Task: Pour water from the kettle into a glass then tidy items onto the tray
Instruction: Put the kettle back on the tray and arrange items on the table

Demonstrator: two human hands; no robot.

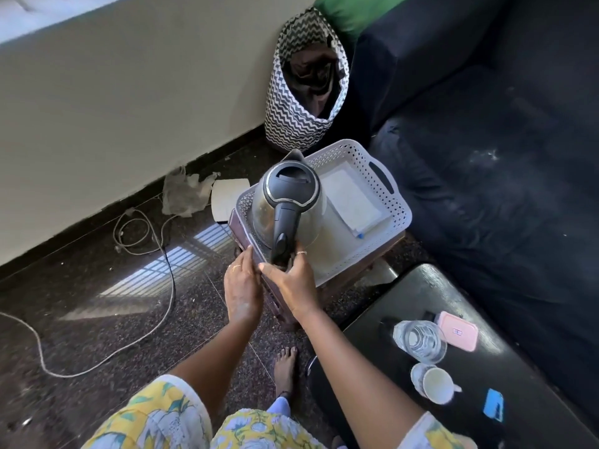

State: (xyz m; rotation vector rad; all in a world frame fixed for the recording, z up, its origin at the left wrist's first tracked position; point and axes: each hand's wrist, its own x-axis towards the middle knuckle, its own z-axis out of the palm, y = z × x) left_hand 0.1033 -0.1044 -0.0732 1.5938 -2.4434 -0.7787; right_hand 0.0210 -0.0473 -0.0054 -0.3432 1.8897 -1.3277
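Observation:
A steel kettle (289,202) with a black lid and handle stands in the left end of a white perforated tray (387,186) on a small wooden stool. My right hand (293,280) is closed around the bottom of the kettle's handle. My left hand (242,283) rests beside it with fingers apart, touching the tray's near-left edge. A glass (420,341) with water stands on the black table at lower right, beside a white cup (436,384) on a saucer. A folded white cloth (351,197) lies in the tray.
On the black table (372,335) also lie a pink box (457,330) and a blue card (493,404). A dark sofa (502,140) fills the right. A zigzag-patterned bag (304,89) leans on the wall. Cables (162,251) run across the floor at left. My bare foot (285,367) is below the stool.

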